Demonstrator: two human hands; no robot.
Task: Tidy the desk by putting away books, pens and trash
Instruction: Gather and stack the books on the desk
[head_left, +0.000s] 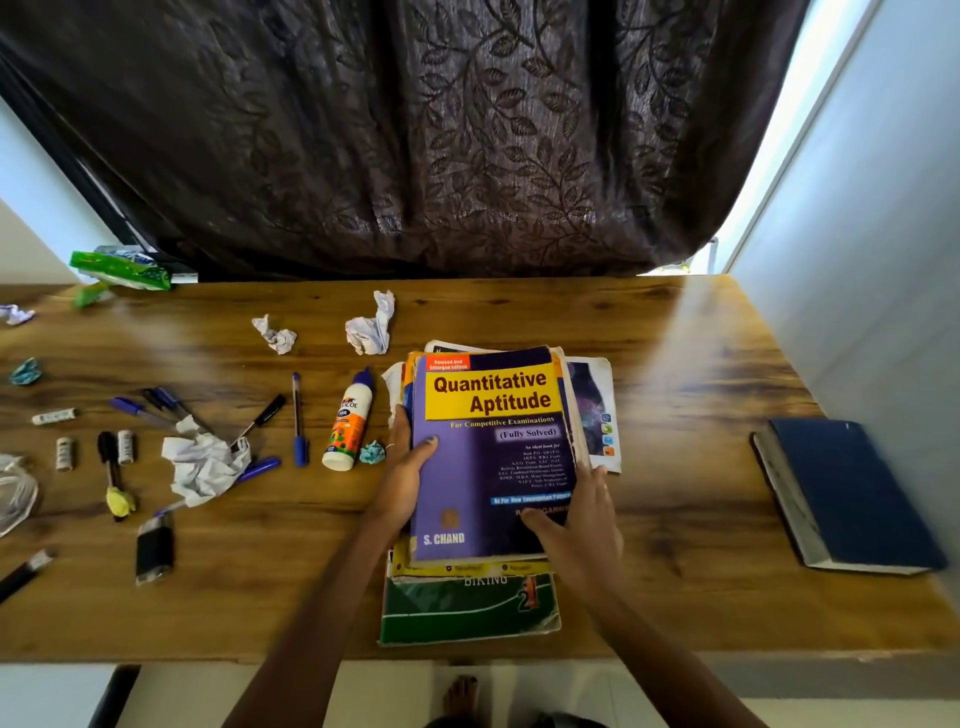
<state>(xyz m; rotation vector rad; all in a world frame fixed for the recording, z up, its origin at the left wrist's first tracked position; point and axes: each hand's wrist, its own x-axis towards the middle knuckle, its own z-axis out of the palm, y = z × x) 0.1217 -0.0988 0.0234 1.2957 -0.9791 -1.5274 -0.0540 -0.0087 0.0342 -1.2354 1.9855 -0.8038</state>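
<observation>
Head view. We see a stack of books (470, 597) on the tabletop (675, 519), directly in front of us. The purple book (493, 457) lies on top, its long axis running away from us. The left hand (405, 467) grips its left edge, thumb on the cover and fingers curled under. The right hand (576, 525) rests on the lower right corner, thumb across the cover; we cannot tell whether its fingers curl round the edge. Both hands are equally near, one per long side, so we judge a two-handed lift or squaring of the stack as the step in hand.

A dark blue book (852, 493) lies apart at the right, nearer the right hand. The pens (298, 421), a glue bottle (349, 421) and crumpled paper (205, 467) lie to the left, nearer the left hand.

Legible text on the top cover: "Quantitative Aptitude", "For Competitive Examinations", "(Fully Solved)", "Revised and Enlarged Edition", "S. CHAND". The green book at the bottom of the stack shows "BIKING". The glue label is partly readable as "VICOL".
</observation>
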